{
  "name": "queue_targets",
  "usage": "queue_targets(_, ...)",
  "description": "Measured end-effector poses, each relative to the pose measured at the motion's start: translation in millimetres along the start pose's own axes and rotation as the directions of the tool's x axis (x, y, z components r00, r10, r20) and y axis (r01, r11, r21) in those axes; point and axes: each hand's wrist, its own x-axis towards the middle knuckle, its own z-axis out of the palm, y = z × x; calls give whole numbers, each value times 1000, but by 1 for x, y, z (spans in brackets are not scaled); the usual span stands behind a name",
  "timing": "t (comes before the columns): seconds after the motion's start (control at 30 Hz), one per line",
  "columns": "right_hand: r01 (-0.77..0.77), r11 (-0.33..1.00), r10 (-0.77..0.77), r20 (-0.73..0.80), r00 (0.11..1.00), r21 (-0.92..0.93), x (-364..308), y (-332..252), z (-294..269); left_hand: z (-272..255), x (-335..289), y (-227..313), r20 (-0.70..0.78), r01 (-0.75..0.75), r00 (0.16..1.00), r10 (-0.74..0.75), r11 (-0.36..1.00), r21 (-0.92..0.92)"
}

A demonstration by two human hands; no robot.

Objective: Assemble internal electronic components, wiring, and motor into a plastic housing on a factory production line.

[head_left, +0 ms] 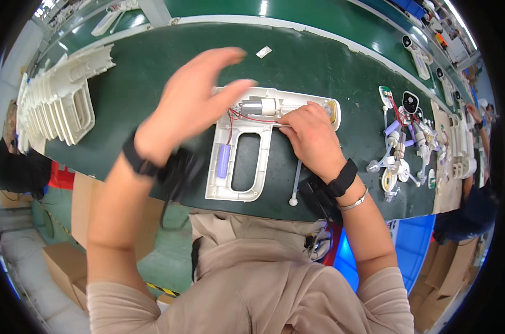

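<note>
A white plastic housing half with a loop handle [212, 186] lies open side up in front of me. Inside it sit a silver motor [251, 107] with a white fitting, red wires [230, 129] and a purple cylindrical battery [223, 161] in the handle. My left hand [194, 92], slightly blurred, is raised over the housing's left end, thumb and fingers apart, nothing visible in it. My right hand [313, 139] grips the housing's right part, its fingers bent over the inside and covering some of it. A round clear part [332, 113] shows beyond those fingers.
Several matching white housing halves [63, 106] stand stacked at the left. Wired pump assemblies [400, 147] lie heaped at the right. A thin tube [296, 183] lies near the front edge, a small white piece [263, 52] farther back. Other people work at both sides.
</note>
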Motion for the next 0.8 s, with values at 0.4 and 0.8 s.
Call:
queue_targets(0.4, -15, 998, 34, -327, 944, 60, 11, 0, -6, 23, -29, 16, 57, 209, 969, -240, 923, 322)
queue_targets(0.8, -122, 974, 120, 26, 992, 190, 0, 8, 0, 46, 278, -128, 109, 352, 912, -394, 892, 285)
